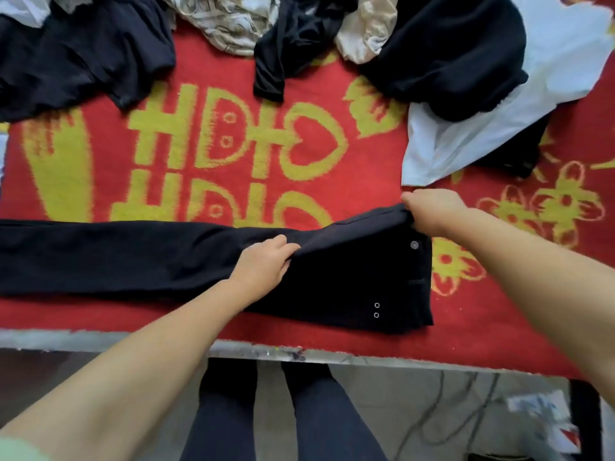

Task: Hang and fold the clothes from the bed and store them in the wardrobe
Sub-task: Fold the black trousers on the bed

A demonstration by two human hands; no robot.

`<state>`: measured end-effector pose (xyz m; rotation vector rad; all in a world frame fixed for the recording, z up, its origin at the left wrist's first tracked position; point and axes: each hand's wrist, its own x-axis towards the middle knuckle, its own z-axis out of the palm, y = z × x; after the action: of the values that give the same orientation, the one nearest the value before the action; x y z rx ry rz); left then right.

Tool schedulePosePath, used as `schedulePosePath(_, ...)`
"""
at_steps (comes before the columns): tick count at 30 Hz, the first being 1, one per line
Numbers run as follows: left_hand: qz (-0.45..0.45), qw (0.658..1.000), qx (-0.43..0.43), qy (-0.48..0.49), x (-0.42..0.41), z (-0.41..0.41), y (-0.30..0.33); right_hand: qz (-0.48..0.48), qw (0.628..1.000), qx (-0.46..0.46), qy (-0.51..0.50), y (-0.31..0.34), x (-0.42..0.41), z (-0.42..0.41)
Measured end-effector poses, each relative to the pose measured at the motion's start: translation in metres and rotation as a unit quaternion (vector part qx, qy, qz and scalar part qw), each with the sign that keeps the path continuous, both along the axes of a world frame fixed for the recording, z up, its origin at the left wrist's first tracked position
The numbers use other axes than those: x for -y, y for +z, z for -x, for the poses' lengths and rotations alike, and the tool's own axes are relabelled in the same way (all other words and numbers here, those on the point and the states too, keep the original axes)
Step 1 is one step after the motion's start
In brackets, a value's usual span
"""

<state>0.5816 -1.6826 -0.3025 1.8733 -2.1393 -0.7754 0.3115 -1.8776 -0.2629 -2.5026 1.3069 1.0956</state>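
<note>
Black trousers (pixel 166 257) lie flat along the near edge of the bed, legs stretched left, waistband at the right, likely laid out for folding; a metal button and two small rivets show near the waist, with no readable label. The left hand (pixel 263 264) pinches a ridge of cloth at the seat; the right hand (pixel 429 211) grips the far waist corner, fingers curled round it, seemingly smoothing or doubling the cloth. Beneath is a red blanket (pixel 299 78) with yellow hearts, flowers and large characters resembling "HDIO". At the far side wait unsorted dark clothes (pixel 76 58), a beige garment (pixel 226 18) and a white shirt (pixel 499 128).
</note>
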Motion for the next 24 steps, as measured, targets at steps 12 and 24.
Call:
schedulePosePath(12,-0.251,0.962,0.082,-0.064,-0.084,0.028,-0.045,-0.095,0.932,0.153,-0.314,-0.046,-0.175,0.084)
schedulePosePath(24,-0.245,0.504,-0.369,0.741,-0.055,0.014,-0.048,-0.146,0.582,0.396,-0.695,-0.076,-0.136,0.083)
